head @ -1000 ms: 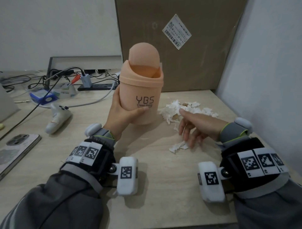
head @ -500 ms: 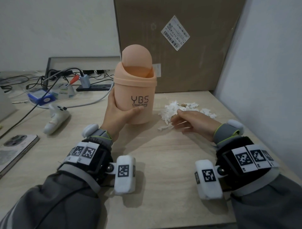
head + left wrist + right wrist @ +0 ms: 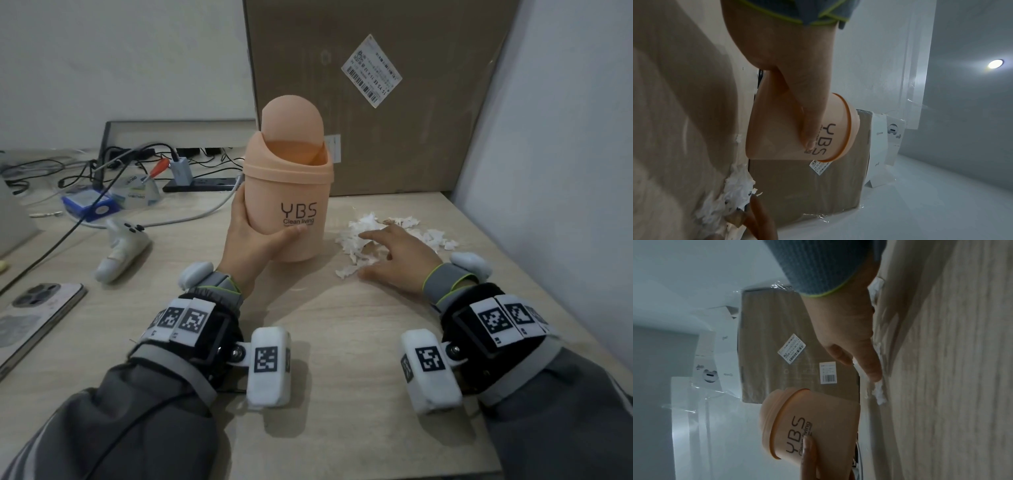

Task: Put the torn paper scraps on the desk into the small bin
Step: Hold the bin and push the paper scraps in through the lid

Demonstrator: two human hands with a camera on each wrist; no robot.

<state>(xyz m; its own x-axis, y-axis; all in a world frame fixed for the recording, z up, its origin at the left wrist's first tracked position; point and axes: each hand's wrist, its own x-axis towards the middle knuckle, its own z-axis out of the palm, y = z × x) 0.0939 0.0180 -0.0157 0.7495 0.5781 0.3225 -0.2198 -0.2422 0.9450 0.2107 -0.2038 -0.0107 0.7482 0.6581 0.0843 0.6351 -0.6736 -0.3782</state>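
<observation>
Left hand (image 3: pixel 251 240) wraps the small bin (image 3: pixel 287 202), steadying it beside the pile. Right hand (image 3: pixel 394 255), fingers spread, empty, rests on paper scraps (image 3: pixel 363 240) to gather them.

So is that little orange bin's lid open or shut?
Open: the bin's domed swing lid is tipped back, showing the hollow inside. Whether anything lies inside, cannot tell.

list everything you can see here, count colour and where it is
small bin: 1, peach, desk centre
torn paper scraps: one pile, white, right of the bin
cardboard box: 1, brown, behind the bin
game controller: 1, white, left of the bin
phone: 1, pale, desk's left edge
power strip: 1, black, back of the desk
desk: 1, light wood
left hand: grips the bin
right hand: open, fingers spread on the scraps
</observation>
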